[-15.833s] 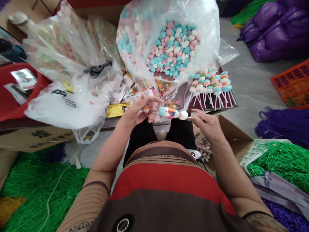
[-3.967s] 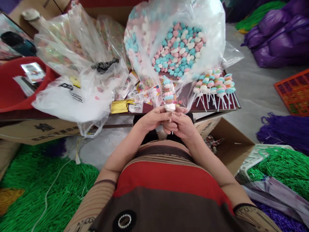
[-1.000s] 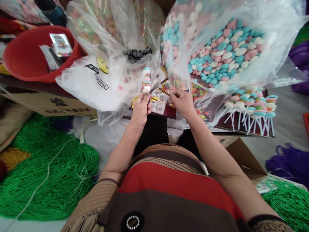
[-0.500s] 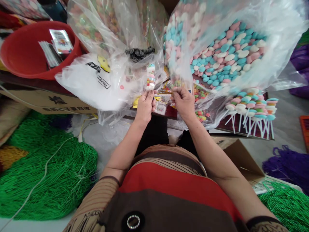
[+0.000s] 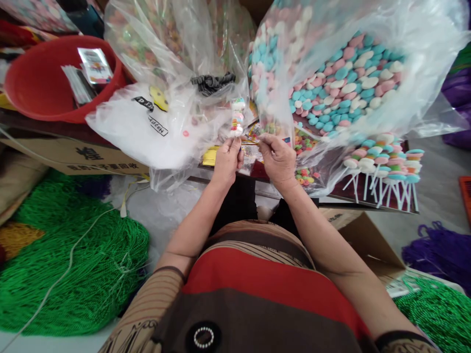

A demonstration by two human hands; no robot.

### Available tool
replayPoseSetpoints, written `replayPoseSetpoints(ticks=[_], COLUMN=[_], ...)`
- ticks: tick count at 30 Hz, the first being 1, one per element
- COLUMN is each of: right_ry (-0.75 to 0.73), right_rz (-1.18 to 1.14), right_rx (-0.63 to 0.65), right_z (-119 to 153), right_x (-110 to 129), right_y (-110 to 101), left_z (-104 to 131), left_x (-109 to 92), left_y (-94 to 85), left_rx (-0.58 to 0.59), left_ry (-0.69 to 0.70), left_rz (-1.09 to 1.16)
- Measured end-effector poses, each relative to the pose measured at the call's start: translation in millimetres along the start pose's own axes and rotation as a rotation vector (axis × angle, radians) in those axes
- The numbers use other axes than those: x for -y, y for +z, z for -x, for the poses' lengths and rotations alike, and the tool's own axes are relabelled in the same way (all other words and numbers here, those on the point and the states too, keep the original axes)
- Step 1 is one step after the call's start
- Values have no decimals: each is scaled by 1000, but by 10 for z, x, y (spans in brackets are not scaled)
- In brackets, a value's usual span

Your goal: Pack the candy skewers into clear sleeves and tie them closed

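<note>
My left hand (image 5: 228, 159) is closed around the lower end of a wrapped candy lollipop (image 5: 237, 117), held upright. Its pink, white and coloured pieces show through a clear printed wrapper; the stick is hidden in my fingers. Just to the right, my right hand (image 5: 277, 157) pinches the end of a thin yellowish twist tie (image 5: 250, 143) that stretches towards the base of the lollipop. A bundle of yellow ties (image 5: 209, 156) lies left of my left hand. Small printed packets (image 5: 248, 164) lie on the dark table between the hands.
Clear bags of pastel candies (image 5: 342, 88) and ring candies (image 5: 307, 142) stand behind. Finished candy lollipops (image 5: 386, 162) lie at the table's right end. A red basin (image 5: 33, 83) with printed packets sits left. Green cords (image 5: 73, 260) and an open carton (image 5: 371, 245) are below.
My left hand and the lollipop have shifted slightly right, closer to my right hand. The right hand has moved slightly left, still pinching the tie.
</note>
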State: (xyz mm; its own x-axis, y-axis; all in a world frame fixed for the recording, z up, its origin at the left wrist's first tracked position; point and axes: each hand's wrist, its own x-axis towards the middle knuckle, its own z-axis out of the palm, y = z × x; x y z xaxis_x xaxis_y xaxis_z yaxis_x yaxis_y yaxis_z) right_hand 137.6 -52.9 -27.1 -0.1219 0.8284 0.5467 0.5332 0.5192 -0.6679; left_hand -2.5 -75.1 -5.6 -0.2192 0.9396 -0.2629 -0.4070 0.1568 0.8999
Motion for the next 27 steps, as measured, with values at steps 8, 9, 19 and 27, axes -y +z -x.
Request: replayPoseSetpoints(ticks=[8,9,19,27], right_ry=[133,151,323,58], right_rz=[-2,-7,-16,144], right_rx=[233,240,128,147], right_z=[-42,-53,-142,-162], right_x=[53,75,72,146], right_y=[48,51,71,6], left_z=[-23,-24,-77,-58], left_x=[25,23,-105,-112], left_y=[-28,-37,-174,-152], left_rx=[-68,-74,-226,-246], left_ry=[139,177,319,322], left_rz=[-278,-319,-470,-491])
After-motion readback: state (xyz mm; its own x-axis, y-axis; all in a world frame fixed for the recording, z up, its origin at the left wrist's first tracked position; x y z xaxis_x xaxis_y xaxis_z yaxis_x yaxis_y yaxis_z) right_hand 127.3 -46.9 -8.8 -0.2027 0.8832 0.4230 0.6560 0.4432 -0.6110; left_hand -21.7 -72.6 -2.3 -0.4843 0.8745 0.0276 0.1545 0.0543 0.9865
